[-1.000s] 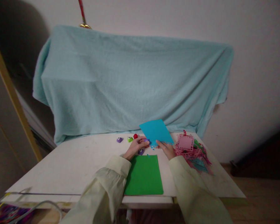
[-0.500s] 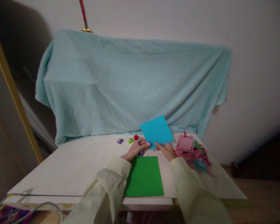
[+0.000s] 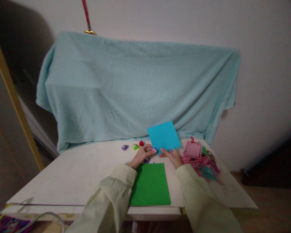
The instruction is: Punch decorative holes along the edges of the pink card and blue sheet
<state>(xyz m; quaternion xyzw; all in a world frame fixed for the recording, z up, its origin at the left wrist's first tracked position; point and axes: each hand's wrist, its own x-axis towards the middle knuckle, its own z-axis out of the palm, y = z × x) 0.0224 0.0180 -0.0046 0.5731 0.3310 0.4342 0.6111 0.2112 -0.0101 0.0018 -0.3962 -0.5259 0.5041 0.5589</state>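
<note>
My left hand [image 3: 142, 154] is closed on a small purple craft punch [image 3: 154, 150], which sits at the near left corner of a blue sheet of paper [image 3: 164, 136]. A row of small punched holes runs along the sheet's near edge. My right hand [image 3: 173, 157] pinches that same edge, thumb on top, and the sheet tilts up above the table. Just below my left hand lies another purple punch [image 3: 146, 159], partly covered. A stack of green paper [image 3: 151, 184] lies flat between my forearms, with a tiny blue scrap at its far edge.
Beyond my left hand stand a purple punch [image 3: 124, 147], a green punch [image 3: 135, 146] and a red one [image 3: 141, 143]. A heap of punched pink, green and blue paper [image 3: 194, 150] lies at the right. A pale blue blanket [image 3: 140, 87] hangs behind the white table [image 3: 75, 174].
The blue sheet has shifted slightly to the right and turned a little. Both hands stay almost in place, the left still on the purple punch.
</note>
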